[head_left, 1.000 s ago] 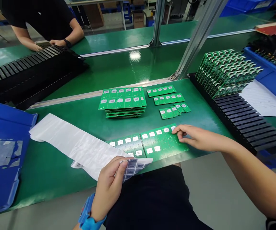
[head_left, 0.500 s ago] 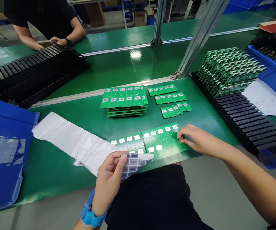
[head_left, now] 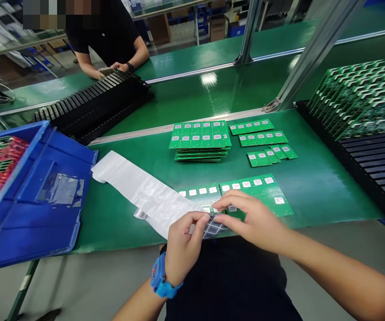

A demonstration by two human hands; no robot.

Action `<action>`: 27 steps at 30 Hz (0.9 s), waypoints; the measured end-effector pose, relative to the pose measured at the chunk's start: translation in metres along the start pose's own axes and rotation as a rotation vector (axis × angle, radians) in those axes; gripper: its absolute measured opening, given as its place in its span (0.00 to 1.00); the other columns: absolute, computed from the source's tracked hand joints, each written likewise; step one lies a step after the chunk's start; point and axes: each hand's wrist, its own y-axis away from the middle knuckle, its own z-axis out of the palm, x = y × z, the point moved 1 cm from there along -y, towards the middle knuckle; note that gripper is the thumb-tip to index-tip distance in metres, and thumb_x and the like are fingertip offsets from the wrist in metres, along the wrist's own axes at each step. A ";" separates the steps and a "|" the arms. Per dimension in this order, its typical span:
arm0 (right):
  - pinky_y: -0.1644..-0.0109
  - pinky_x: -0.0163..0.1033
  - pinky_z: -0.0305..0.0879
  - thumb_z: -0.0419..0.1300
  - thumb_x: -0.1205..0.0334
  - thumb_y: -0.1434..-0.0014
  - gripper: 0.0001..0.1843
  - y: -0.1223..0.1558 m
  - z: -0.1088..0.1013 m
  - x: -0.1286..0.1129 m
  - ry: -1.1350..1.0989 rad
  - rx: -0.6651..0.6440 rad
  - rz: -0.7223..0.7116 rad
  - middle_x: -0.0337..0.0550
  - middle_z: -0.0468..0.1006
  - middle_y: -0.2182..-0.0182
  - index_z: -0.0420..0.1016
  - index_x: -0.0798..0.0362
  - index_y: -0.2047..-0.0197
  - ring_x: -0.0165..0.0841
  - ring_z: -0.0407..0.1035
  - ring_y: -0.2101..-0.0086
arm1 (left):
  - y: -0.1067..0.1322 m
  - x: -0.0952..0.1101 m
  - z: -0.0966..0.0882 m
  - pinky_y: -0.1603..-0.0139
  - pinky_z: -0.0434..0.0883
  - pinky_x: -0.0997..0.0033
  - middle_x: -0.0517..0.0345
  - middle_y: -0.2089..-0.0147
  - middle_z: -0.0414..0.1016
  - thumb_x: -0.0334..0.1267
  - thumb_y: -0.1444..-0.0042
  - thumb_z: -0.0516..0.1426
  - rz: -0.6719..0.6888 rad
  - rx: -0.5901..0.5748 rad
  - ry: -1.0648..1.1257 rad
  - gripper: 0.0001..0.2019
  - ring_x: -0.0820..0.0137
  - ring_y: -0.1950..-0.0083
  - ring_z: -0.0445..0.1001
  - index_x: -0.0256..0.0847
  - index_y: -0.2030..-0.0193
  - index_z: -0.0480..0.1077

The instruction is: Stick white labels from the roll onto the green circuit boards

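Observation:
My left hand (head_left: 184, 245), with a blue wristband, pinches the near end of a long white label sheet (head_left: 145, 191) at the table's front edge. My right hand (head_left: 249, 218) has come over to that same end, its fingertips pinched on the small grey labels there. Just beyond my hands lie two green circuit panels (head_left: 262, 189) side by side, with white labels stuck on several of their squares. My hands cover part of the near panel row.
A stack of labelled green panels (head_left: 200, 140) and loose panel strips (head_left: 262, 138) lie farther back. A black slotted rack (head_left: 373, 165) holding upright boards stands at right. A blue bin (head_left: 45, 191) sits at left. Another person's hands rest by a black rack (head_left: 95, 107) across the table.
My right hand left the right panel's far corner and moved left to the label sheet's end. A new label shows on the right panel. The view shifted left.

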 end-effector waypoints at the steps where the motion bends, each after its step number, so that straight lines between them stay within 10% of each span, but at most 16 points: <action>1: 0.57 0.43 0.65 0.58 0.58 0.43 0.06 -0.003 0.006 -0.002 -0.036 -0.018 0.018 0.41 0.73 0.65 0.72 0.48 0.62 0.34 0.68 0.62 | 0.001 0.000 -0.001 0.61 0.70 0.76 0.59 0.65 0.78 0.38 0.41 0.53 0.015 -0.007 0.000 0.08 0.71 0.63 0.75 0.42 0.63 0.73; 8: 0.58 0.43 0.64 0.56 0.60 0.41 0.05 0.000 0.018 0.001 0.039 0.151 -0.077 0.41 0.73 0.68 0.73 0.49 0.63 0.34 0.66 0.63 | 0.006 -0.003 -0.002 0.53 0.70 0.72 0.57 0.52 0.76 0.34 0.39 0.50 0.103 -0.008 -0.012 0.13 0.70 0.53 0.74 0.45 0.51 0.71; 15: 0.58 0.42 0.63 0.54 0.61 0.40 0.07 0.004 0.026 -0.007 0.071 0.183 -0.101 0.40 0.72 0.70 0.73 0.49 0.65 0.33 0.66 0.65 | 0.005 -0.008 -0.001 0.63 0.72 0.75 0.60 0.66 0.79 0.38 0.43 0.55 0.072 0.141 -0.090 0.07 0.70 0.64 0.77 0.43 0.64 0.75; 21: 0.59 0.40 0.62 0.55 0.59 0.41 0.08 0.007 -0.037 0.007 0.094 0.092 0.089 0.39 0.73 0.69 0.71 0.49 0.70 0.33 0.67 0.64 | 0.006 -0.022 -0.017 0.74 0.66 0.78 0.62 0.77 0.72 0.40 0.45 0.56 0.139 0.241 -0.214 0.09 0.74 0.76 0.70 0.41 0.74 0.69; 27: 0.64 0.40 0.61 0.51 0.56 0.42 0.12 0.019 -0.095 0.054 0.399 -0.313 0.392 0.41 0.73 0.69 0.70 0.50 0.71 0.35 0.66 0.66 | 0.006 -0.036 -0.031 0.67 0.66 0.75 0.61 0.73 0.70 0.40 0.44 0.54 0.047 0.597 -0.203 0.07 0.72 0.70 0.69 0.40 0.70 0.68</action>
